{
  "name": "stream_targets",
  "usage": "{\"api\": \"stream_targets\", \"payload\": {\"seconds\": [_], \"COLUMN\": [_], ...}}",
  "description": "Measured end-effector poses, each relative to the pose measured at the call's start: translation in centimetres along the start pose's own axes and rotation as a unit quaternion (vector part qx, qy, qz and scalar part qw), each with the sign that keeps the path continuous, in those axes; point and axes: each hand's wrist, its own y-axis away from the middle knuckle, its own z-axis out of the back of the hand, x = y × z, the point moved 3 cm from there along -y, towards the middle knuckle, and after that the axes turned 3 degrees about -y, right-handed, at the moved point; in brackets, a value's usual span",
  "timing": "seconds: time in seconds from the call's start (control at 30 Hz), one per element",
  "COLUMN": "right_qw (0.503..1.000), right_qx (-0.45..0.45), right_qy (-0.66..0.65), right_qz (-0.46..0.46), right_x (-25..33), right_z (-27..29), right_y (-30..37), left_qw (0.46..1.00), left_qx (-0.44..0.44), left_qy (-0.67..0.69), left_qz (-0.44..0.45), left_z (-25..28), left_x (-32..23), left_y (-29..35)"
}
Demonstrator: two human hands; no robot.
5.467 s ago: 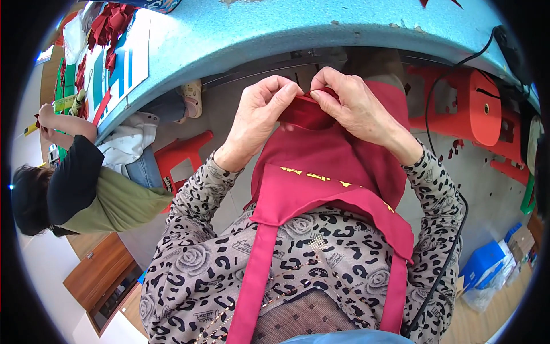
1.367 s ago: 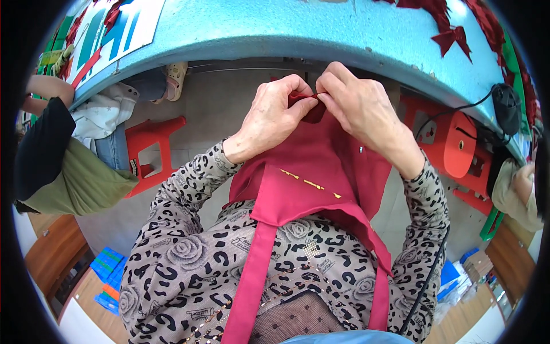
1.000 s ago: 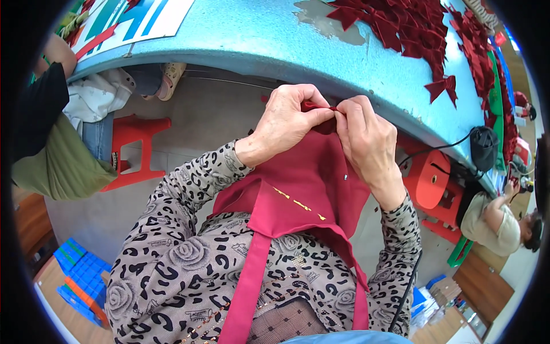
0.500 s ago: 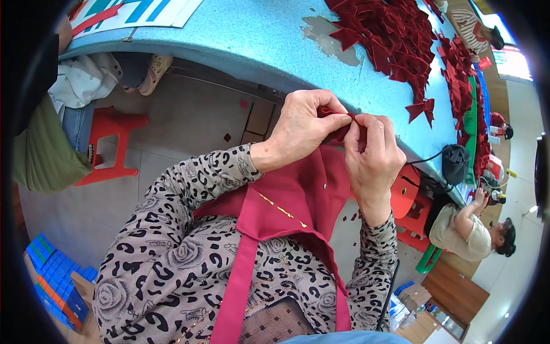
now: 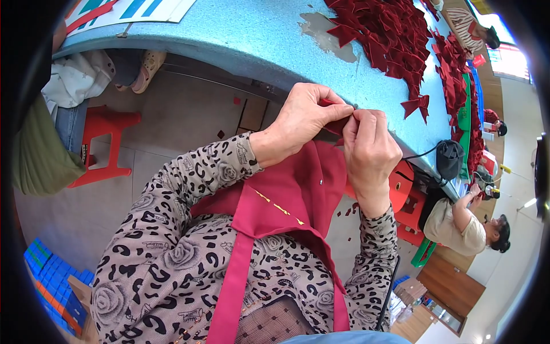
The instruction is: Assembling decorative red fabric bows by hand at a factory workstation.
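Observation:
My left hand (image 5: 306,117) and my right hand (image 5: 371,146) meet just off the near edge of the blue table. Between them is a piece of dark red velvet ribbon (image 5: 337,125), mostly hidden by my fingers. Left thumb and forefinger pinch it from one side, and the right fingertips close on it from the other. Whether it is folded into a bow cannot be made out. Beyond my hands, a large heap of dark red velvet bows (image 5: 395,43) lies on the table, one bow (image 5: 416,106) at its near end.
The blue table (image 5: 246,40) curves across the top, its surface worn near the heap. A black pouch (image 5: 451,159) hangs by its right edge. Red stools (image 5: 106,143) stand on both sides. Co-workers sit at left and right (image 5: 458,223). Blue boxes (image 5: 54,284) are stacked lower left.
Both hands stay pinched together on the ribbon, with only a slight shift of fingers and wrists. The whole view has moved a little; the co-worker at right has shifted slightly.

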Motion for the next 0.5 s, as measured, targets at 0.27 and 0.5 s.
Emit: {"api": "stream_targets", "payload": {"seconds": [0.27, 0.5], "right_qw": [0.998, 0.996], "right_qx": [-0.027, -0.058], "right_qy": [-0.026, -0.003], "right_qz": [0.045, 0.065], "right_x": [-1.1, -1.2], "right_z": [-0.4, -0.8], "right_y": [-0.4, 0.0], "left_qw": [0.999, 0.998], "left_qx": [0.018, -0.033], "left_qy": [-0.014, -0.034], "left_qz": [-0.031, -0.052], "left_z": [0.0, -0.1], "left_x": [-0.5, 0.2], "left_y": [0.0, -0.6]}}
